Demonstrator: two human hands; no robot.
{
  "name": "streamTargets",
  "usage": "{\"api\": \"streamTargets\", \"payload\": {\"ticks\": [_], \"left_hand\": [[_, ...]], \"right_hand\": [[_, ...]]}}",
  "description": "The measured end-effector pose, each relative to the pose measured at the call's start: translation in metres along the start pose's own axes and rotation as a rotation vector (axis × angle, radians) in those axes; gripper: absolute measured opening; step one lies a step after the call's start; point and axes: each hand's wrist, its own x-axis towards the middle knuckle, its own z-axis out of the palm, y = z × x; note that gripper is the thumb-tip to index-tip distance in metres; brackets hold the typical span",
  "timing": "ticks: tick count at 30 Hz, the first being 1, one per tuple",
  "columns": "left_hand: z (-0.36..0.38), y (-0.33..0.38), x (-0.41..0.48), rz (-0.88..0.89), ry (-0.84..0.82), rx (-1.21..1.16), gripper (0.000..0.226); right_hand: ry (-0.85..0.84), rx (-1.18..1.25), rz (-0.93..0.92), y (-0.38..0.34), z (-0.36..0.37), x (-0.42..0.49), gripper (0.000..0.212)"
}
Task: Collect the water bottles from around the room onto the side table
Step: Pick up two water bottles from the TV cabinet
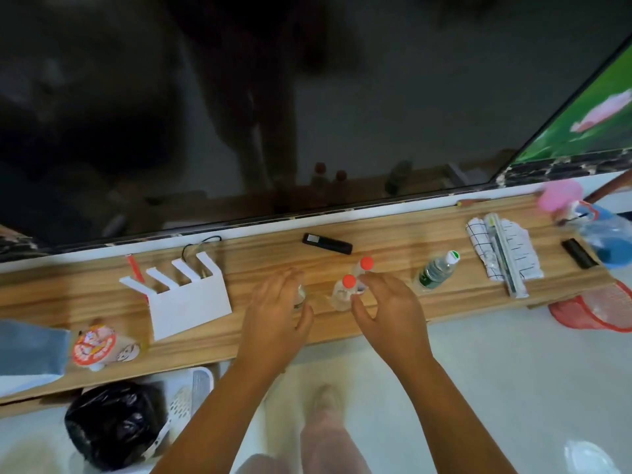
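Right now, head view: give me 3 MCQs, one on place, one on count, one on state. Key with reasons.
1. Where does the black remote lie?
A. On the floor
B. On the wooden shelf, behind the red-capped bottles
C. Inside the white rack

2. How many red-capped bottles stand between the hands?
A. Two
B. Four
C. None

3. How is the green-labelled bottle standing?
A. Upright with a white cap on
B. Lying flat, uncapped
C. Held in the right hand

Key: 1 B, it sits on the wood nearer the wall than the bottles. 2 A, two red caps show. 3 A, it stands free, to the right of the right hand, cap in place.
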Motion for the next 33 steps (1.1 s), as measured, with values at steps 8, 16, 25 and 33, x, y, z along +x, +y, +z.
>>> {"api": "streamTargets", "payload": {"ticks": [8, 16, 25, 33], "left_hand": [[0.069, -0.057, 0.051, -0.181, -0.035, -0.155, 0.046], [0.149, -0.125, 0.06, -0.302, -0.068, -0.299, 0.056], [0.218, -0.17, 0.063, -0.411, -0.091, -0.412, 0.071], [0.261, -0.19, 0.076, -0.497, -0.086, -0.566, 0.063]], "right_hand": [[-0.044, 0.088, 0.299, 0.063, 0.094, 0.036, 0.04], [0.022, 0.14, 0.474, 0.12, 0.189, 0.034, 0.057], [0.117, 0.306, 0.491, 0.151, 0.249, 0.034, 0.061], [0.151, 0.414, 0.544, 0.16, 0.277, 0.037, 0.065]]}}
